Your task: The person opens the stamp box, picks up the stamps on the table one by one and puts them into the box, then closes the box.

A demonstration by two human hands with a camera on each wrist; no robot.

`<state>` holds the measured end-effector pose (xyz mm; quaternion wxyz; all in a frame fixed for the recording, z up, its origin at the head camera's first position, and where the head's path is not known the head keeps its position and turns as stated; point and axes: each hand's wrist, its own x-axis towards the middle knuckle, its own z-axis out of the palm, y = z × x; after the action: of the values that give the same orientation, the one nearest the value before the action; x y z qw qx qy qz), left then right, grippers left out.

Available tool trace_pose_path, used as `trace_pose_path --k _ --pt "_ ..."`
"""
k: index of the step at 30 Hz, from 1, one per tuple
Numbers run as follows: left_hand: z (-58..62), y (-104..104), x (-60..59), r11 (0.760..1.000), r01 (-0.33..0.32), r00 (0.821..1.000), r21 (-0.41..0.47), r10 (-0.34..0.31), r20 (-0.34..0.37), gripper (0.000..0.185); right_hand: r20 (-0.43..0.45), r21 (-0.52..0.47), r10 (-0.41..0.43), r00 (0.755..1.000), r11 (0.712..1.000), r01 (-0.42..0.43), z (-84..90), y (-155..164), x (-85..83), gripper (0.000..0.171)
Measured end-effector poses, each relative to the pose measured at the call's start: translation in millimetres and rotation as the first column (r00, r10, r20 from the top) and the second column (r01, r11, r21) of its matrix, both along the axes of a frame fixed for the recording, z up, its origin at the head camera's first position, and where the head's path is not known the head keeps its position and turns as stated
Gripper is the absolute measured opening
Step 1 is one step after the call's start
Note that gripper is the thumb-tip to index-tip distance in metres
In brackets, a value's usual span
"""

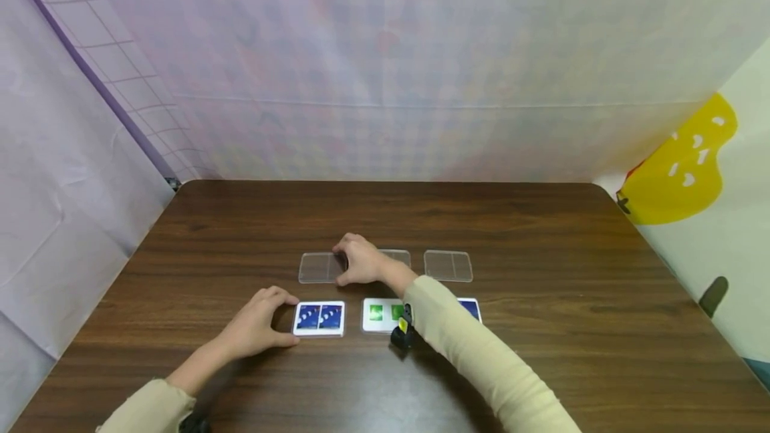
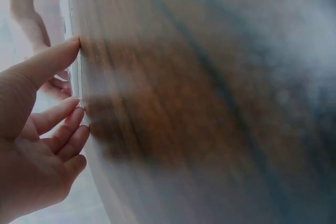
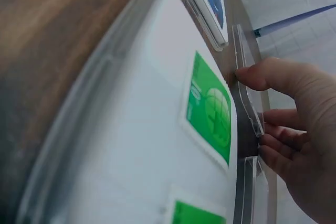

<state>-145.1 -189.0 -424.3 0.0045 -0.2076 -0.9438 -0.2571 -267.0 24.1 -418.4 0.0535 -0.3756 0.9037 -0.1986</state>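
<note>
On the brown table a blue-pictured card in a clear case lies front left. My left hand holds its left edge between thumb and fingers; in the left wrist view the left hand's fingertips meet that edge, blurred. Behind it lies a clear plastic cover. My right hand pinches its right edge, with the thumb and fingertips on the clear rim. A green-pictured card lies under my right forearm.
A second clear cover shows partly behind the right hand and a third lies farther right. Another blue card peeks from under the right sleeve. Pale sheeting walls the table's back and left; a yellow shape marks the right wall.
</note>
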Motion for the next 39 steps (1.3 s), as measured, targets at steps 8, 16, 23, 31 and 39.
trace_pose_path --k 8,16,23,31,39 --pt "-0.2 -1 -0.3 1.0 0.007 1.0 0.001 -0.007 -0.003 0.055 -0.007 0.001 -0.008 1.0 1.0 0.008 0.6 3 3.2 0.057" --pt "0.2 -1 0.2 1.0 0.004 1.0 0.007 -0.004 -0.01 0.055 -0.04 -0.057 0.025 0.999 0.998 -0.027 7.2 14 15.6 0.055" --pt "2.5 -1 0.8 1.0 0.005 1.0 0.005 -0.005 -0.014 0.054 -0.032 -0.078 0.04 0.999 0.996 -0.042 14.8 25 29.7 0.056" --pt "1.1 0 1.1 1.0 0.012 0.999 0.002 -0.012 -0.034 0.053 -0.027 -0.085 0.062 0.998 0.994 -0.064 15.1 31 54.1 0.056" --pt "2.8 -1 0.8 1.0 0.01 1.0 0.006 -0.01 -0.022 0.054 -0.044 -0.083 0.071 0.996 0.994 -0.075 7.9 25 78.3 0.056"
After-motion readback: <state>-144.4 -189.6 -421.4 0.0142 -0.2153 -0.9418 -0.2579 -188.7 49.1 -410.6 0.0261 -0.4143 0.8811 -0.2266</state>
